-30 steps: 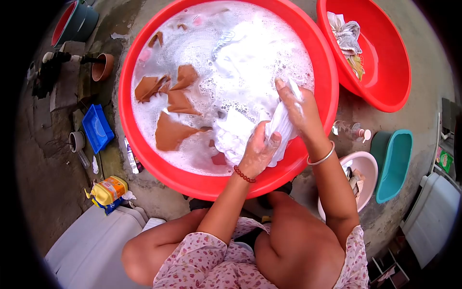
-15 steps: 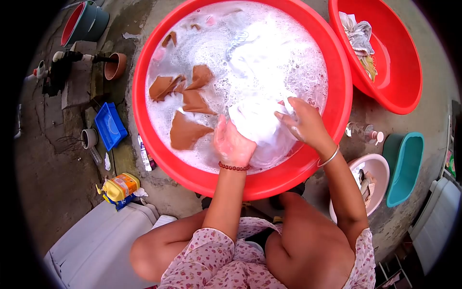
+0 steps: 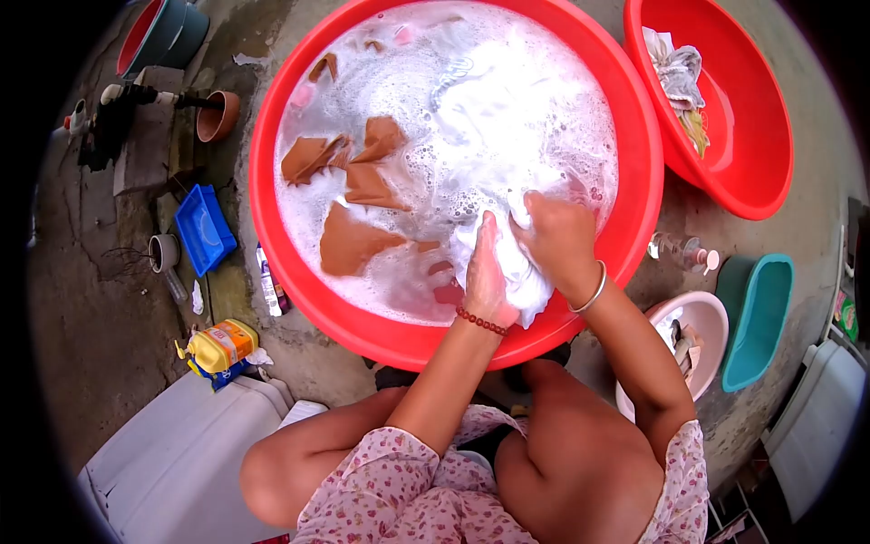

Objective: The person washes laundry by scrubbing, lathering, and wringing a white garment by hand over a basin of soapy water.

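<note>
A large red basin (image 3: pixel 268 181) full of foamy water stands before me. My right hand (image 3: pixel 560 238) is closed around a bunched wet white cloth (image 3: pixel 518 272) near the basin's front rim. Against the left side of that cloth is my left hand (image 3: pixel 487 279), thumb pointing up and the other fingers mostly hidden by the fabric. More white fabric (image 3: pixel 494 118) floats under suds beyond my hands. Brown cloth (image 3: pixel 358 240) pokes through the water on the left. A dark red patch shows in the water beside my left wrist.
A second red basin (image 3: pixel 757 118) with greyish cloth leans at the right. Beside my right arm are a pale pink basin (image 3: pixel 716 317), a teal tub (image 3: pixel 759 322) and a clear bottle (image 3: pixel 681 249). On the left lie a blue tray (image 3: pixel 207 231) and a yellow jug (image 3: pixel 217 347).
My left hand has moved right and turned from palm-up to upright against the cloth. My right hand has closed on it, and the cloth is bunched nearer the front rim.
</note>
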`<state>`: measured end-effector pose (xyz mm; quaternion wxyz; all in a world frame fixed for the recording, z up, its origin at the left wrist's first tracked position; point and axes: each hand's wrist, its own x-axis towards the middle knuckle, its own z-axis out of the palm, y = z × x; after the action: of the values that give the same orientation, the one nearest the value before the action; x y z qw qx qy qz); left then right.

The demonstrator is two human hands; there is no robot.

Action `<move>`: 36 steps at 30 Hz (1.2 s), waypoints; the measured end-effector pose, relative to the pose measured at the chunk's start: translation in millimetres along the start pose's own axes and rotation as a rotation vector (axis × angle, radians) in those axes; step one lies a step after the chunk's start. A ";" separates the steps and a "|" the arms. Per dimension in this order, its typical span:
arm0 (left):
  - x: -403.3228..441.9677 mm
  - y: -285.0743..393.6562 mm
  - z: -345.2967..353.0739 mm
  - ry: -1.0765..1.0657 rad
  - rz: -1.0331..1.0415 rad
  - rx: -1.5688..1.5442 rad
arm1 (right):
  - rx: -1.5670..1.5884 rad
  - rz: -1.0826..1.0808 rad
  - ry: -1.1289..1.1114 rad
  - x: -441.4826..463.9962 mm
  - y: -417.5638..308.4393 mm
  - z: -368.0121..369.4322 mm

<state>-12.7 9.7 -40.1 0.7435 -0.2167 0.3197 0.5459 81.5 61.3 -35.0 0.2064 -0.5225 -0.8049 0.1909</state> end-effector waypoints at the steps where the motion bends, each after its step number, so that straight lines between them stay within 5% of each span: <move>1: -2.2 1.7 0.6 -0.009 -0.022 -0.028 | -0.013 -0.005 0.002 -5.3 -6.2 0.1; 2: -5.7 1.9 4.0 0.083 -0.021 -0.036 | 0.007 0.021 -0.064 -9.9 -23.2 -8.2; 4: 11.8 13.7 -38.3 -0.168 -0.224 -0.106 | 0.125 -0.098 -0.091 -33.3 -51.0 -10.4; 7: 27.1 9.7 -66.1 -0.265 -0.273 -0.078 | 0.185 -0.120 -0.069 -32.6 -40.6 -5.0; 9: -5.4 -9.4 1.0 0.211 -0.019 0.165 | 0.035 0.142 -0.054 -8.4 -3.9 -1.0; 13: -5.7 -8.1 -5.8 0.099 0.002 0.140 | 0.009 0.101 -0.062 -13.3 -13.0 -9.7; 14: -3.4 -6.6 -17.4 0.055 0.012 0.125 | 0.076 0.044 -0.054 -22.1 -29.6 -12.6; 16: 27.8 10.0 -59.4 -0.490 -0.260 -0.012 | 0.137 -0.082 -0.085 -37.9 -55.1 -17.4; 19: 22.6 -3.6 -78.3 -0.294 -0.134 -0.026 | 0.122 -0.044 -0.032 -30.8 -38.1 -5.3; 21: -3.2 -10.1 -8.3 0.116 -0.040 0.150 | 0.011 0.127 -0.013 -5.9 -1.4 -2.2; 25: -1.7 -3.5 -13.3 0.071 -0.040 0.108 | 0.019 0.054 -0.034 -14.3 -20.0 -8.7; 26: 0.9 -3.7 -33.1 -0.025 -0.078 0.029 | 0.074 -0.004 -0.029 -27.0 -39.8 -9.8; 27: 24.2 14.9 -56.2 -0.400 -0.442 -0.083 | 0.129 -0.061 -0.026 -36.1 -52.2 -10.2; 29: 35.6 12.4 -83.3 -0.605 -0.500 -0.183 | 0.120 -0.085 -0.054 -36.1 -50.7 -12.2; 30: 22.7 8.7 -61.8 -0.601 -0.499 -0.186 | 0.115 -0.122 -0.074 -32.5 -48.4 -11.0; 32: -2.7 -6.6 -18.7 0.062 -0.090 0.048 | 0.023 0.021 -0.029 -10.1 -17.2 -3.1; 36: 6.2 -4.9 -20.5 0.057 -0.061 0.104 | -0.012 0.105 -0.017 -3.4 -13.2 -8.3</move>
<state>-11.7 -1.4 -59.1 0.7608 -0.2027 0.3619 0.4990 77.1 53.9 -21.6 0.1859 -0.5636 -0.7794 0.2009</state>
